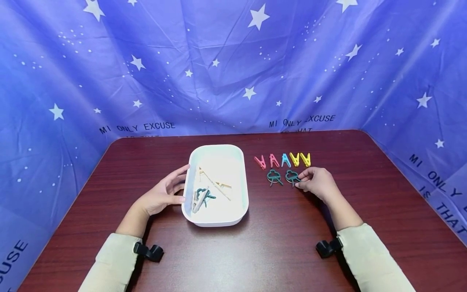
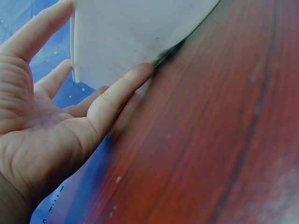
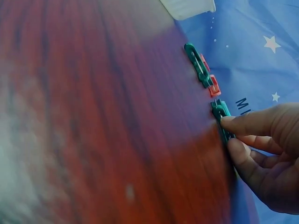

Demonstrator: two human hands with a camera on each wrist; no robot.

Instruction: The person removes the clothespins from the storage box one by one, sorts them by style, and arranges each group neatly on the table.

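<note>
"Pinching what?"

"Right hand (image 1: 318, 182): rightmost green plant clip (image 1: 292, 178), at the white tray's (image 1: 219, 221) three o'clock. Left hand (image 1: 163, 196): fingers spread against its nine-o'clock side."

"Risk?"

"Perhaps twisting loose, if held only by the edge."

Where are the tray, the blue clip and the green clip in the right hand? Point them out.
Tray (image 1: 230, 170): head view, bare floor inside.
Blue clip (image 1: 285, 159): head view, its middle.
Green clip (image 3: 219, 111): right wrist view, its uncovered upper end.
</note>
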